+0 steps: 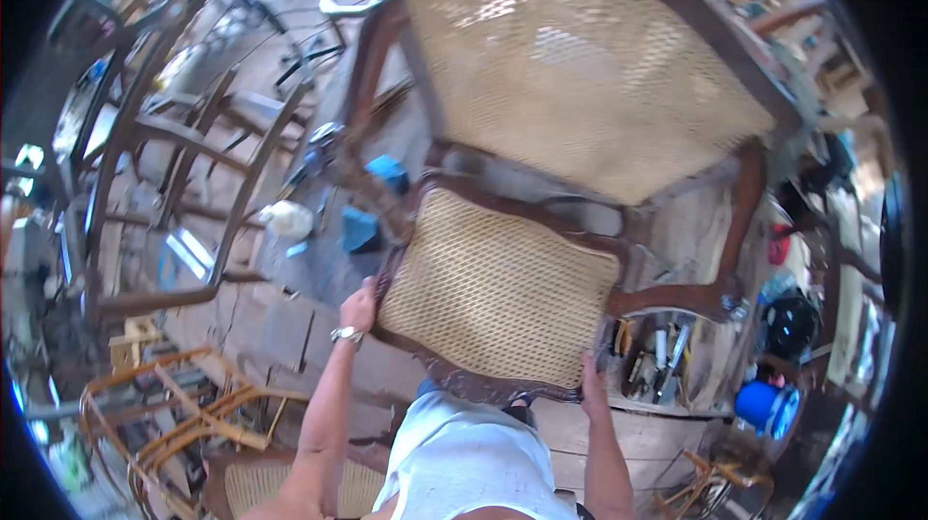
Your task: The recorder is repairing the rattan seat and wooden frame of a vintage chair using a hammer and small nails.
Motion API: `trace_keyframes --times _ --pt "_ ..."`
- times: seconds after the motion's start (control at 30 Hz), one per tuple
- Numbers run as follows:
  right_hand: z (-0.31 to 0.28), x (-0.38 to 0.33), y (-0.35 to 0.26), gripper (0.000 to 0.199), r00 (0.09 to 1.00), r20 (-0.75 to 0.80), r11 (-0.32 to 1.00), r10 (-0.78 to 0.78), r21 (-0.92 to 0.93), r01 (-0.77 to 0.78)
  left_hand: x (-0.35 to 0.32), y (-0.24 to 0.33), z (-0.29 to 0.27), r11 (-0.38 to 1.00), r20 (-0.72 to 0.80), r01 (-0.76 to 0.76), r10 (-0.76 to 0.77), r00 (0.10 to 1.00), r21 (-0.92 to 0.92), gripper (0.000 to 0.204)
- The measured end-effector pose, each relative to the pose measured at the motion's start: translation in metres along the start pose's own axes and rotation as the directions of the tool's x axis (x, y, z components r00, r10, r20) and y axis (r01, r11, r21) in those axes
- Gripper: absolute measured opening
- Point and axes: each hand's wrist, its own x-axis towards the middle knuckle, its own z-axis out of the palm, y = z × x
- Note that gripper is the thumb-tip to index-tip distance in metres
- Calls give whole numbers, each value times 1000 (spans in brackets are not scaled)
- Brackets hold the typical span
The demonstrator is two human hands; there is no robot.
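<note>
My left hand grips the left side rail of a cane-woven chair seat, and a wristwatch shows on that wrist. At the opposite side, my right hand is closed on the seat's lower right corner. The seat has a dark, carved wooden frame around pale open weave. Just beyond it lies a larger wooden chair frame with a wide cane panel and curved arms. The seat's far edge overlaps this frame; whether the two are joined I cannot tell.
Wooden chair frames stand at the left. Blue pieces and a pale container lie on the worktop. Hand tools sit at the right, near a blue round container. Below left are a rattan frame and another cane panel.
</note>
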Motion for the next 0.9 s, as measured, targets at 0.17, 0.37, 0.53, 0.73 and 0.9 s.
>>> trace_keyframes --times 0.17,0.37,0.53,0.73,0.9 --pt "19 -13 -23 100 996 -85 969 27 -244 -47 13 -24 24 999 -113 30 -35 993 -41 91" --pt "-14 -1 -4 95 980 -174 910 -94 -414 14 -15 -8 24 995 -153 -38 23 988 -97 93" --pt "-28 -23 -41 81 969 -234 937 -83 -350 -4 -63 6 21 991 -147 -59 41 988 -122 92" --pt "-56 -27 -70 88 980 -186 887 -69 -462 -25 -107 14 25 977 -119 17 -43 992 -214 89" --pt "-51 -38 -71 97 993 -115 956 -32 -292 -3 -97 -4 44 983 -126 16 -39 991 -185 87"
